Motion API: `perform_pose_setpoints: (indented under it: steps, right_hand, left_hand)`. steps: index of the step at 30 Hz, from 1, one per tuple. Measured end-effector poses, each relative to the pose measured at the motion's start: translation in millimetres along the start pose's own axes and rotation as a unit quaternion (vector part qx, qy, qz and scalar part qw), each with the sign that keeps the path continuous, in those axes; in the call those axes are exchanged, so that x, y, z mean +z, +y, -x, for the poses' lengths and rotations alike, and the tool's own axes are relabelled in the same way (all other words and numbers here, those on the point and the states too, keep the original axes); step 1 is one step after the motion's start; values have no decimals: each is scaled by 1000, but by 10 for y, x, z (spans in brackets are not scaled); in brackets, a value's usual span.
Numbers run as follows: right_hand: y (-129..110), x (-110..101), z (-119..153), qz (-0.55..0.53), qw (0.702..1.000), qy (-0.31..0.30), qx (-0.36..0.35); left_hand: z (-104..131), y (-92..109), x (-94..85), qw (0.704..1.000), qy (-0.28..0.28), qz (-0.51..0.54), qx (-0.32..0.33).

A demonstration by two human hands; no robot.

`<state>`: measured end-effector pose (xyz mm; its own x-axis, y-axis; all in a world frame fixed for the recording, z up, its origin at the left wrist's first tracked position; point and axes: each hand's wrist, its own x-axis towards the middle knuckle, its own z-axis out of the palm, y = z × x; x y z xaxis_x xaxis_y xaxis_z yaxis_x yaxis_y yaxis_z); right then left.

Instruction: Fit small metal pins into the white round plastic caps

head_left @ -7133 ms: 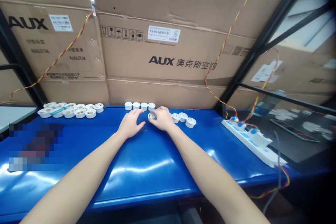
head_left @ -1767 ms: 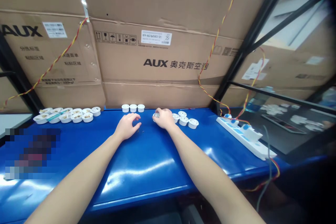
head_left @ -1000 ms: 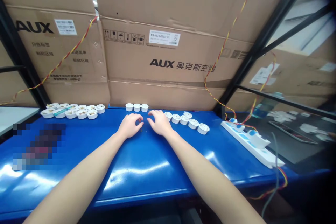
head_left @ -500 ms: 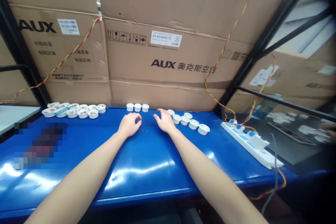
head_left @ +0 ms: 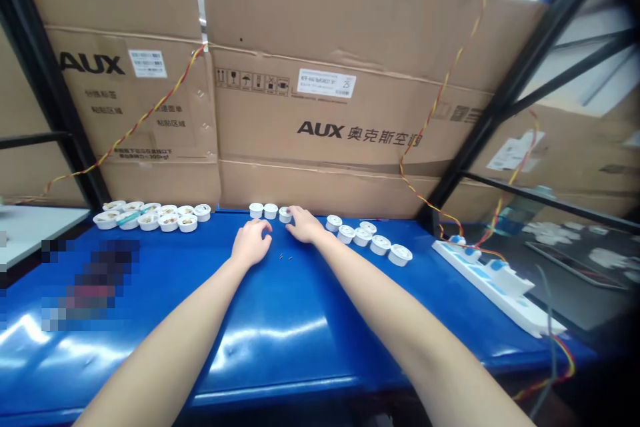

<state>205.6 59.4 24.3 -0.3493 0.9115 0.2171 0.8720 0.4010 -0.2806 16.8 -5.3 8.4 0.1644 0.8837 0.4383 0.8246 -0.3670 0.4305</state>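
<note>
At the back of the blue table, three small white lidded cups (head_left: 271, 211) stand in a short row. My right hand (head_left: 304, 225) reaches the rightmost cup (head_left: 285, 215), with thumb and fingers round its right side. My left hand (head_left: 251, 242) hovers just in front of the row. Its fingers are curled but apart, and nothing shows between them. Between and in front of both hands lie tiny thin pieces (head_left: 285, 257), too small to name. To the right of my right hand, several more white lidded cups (head_left: 381, 245) form a slanted line.
Several white cups with small contents (head_left: 149, 221) are grouped at the back left. A blurred dark item (head_left: 95, 280) lies left on the blue table (head_left: 270, 340). A white power strip (head_left: 495, 287) lies at the right edge. Cardboard boxes (head_left: 320, 167) wall off the back.
My right hand has moved left from beside the slanted line of cups to the rightmost cup of the short row. My left hand stays about in place. The view has shifted slightly.
</note>
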Motion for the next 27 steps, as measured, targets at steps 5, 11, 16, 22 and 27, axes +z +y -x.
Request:
perform_pose_setpoints:
  steps: [5, 11, 16, 22, 27]
  right_hand:
    - [24, -126, 316, -185, 979, 4, -80]
    - [42, -206, 640, -211, 967, -68, -129]
    - [-24, -189, 671, -154, 969, -96, -170]
    - [-60, -180, 664, -94, 971, -104, -196]
    - [-108, -146, 688, -44, 973, -90, -209]
  left_hand:
    - [12, -15, 43, 999, -23, -4, 22]
    - [21, -32, 64, 998, -51, -16, 46]
    - [12, -37, 67, 997, -58, -26, 39]
    - [6, -45, 69, 997, -54, -19, 48]
    - [14, 25, 16, 998, -8, -25, 65]
